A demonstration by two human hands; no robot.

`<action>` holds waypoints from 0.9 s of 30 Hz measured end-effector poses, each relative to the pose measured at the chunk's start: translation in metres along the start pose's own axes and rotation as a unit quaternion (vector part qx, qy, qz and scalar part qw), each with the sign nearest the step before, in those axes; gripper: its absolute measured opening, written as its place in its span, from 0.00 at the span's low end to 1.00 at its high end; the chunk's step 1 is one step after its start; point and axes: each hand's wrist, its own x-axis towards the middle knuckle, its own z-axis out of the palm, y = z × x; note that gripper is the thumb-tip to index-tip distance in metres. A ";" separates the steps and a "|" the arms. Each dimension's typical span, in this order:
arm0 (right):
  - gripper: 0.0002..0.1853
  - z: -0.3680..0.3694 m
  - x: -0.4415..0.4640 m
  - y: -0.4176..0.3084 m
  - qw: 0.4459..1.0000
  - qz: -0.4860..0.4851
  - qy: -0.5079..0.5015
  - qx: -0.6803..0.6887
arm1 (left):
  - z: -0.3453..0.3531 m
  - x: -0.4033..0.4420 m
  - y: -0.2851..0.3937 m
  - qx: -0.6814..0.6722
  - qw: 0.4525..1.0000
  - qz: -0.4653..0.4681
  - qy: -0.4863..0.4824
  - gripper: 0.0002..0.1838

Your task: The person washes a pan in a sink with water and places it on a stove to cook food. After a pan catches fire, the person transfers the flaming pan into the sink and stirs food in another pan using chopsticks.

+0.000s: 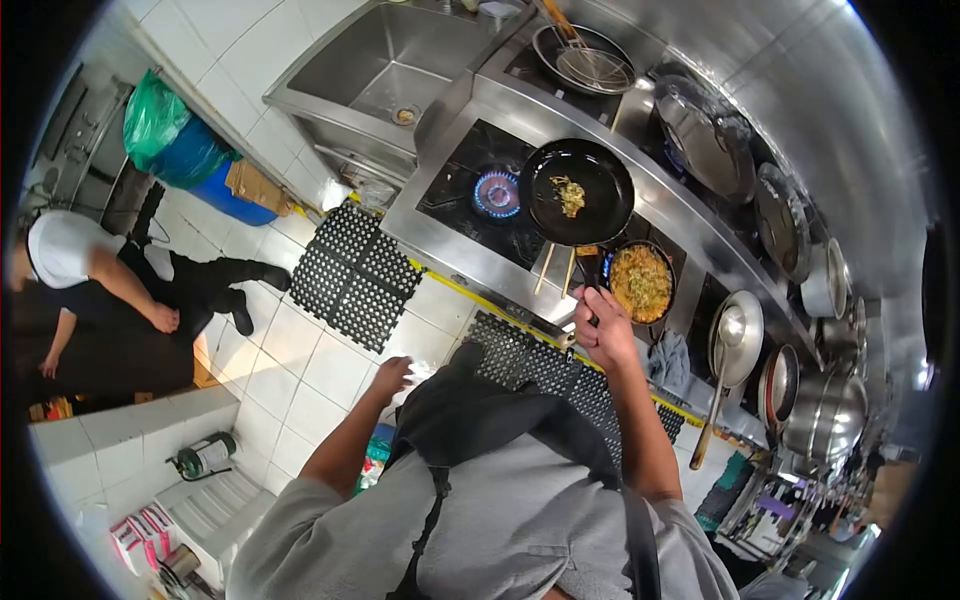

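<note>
My right hand (603, 322) is wrapped round the handle of a black frying pan (601, 222), which is over the stove. A small clump of yellowish-green food (570, 196) lies in this pan. Beside it, a smaller pan (669, 312) on the stove holds a round, golden omelette-like food (640, 283). Left of the frying pan a lit burner (497, 194) shows a ring of blue flame. My left hand (393, 376) hangs near my waist over the floor, fingers loosely bent and slightly apart, with nothing visible in it.
A steel sink (385, 60) adjoins the stove. A wok with a strainer (597, 68) stands at the back. A ladle (722, 345) rests on a metal lid (742, 318) to the right. Black rubber mats (357, 275) cover the floor. Another person (90, 255) sits at the left.
</note>
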 end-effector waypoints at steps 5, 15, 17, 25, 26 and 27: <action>0.13 0.033 0.007 -0.002 0.998 0.014 -0.067 0.008 | -0.051 -0.040 -0.081 -0.138 0.976 -0.077 0.151 0.20; 0.26 0.051 -0.005 0.000 0.991 -0.012 -0.112 0.067 | -0.080 -0.080 -0.234 0.198 0.959 0.159 0.126 0.20; 0.26 0.057 -0.007 0.007 0.986 -0.032 -0.141 0.083 | -0.109 -0.087 -0.219 0.409 0.855 0.308 0.078 0.20; 0.12 0.097 -0.004 0.028 0.985 -0.093 -0.145 0.003 | -0.095 -0.113 -0.011 0.046 0.989 -0.002 0.144 0.24; 0.10 0.104 -0.004 0.028 0.985 -0.089 -0.147 0.005 | -0.097 -0.110 0.003 0.044 0.988 0.012 0.146 0.24; 0.09 0.111 -0.004 0.026 0.985 -0.086 -0.148 0.007 | -0.097 -0.113 0.020 0.061 0.990 0.019 0.123 0.26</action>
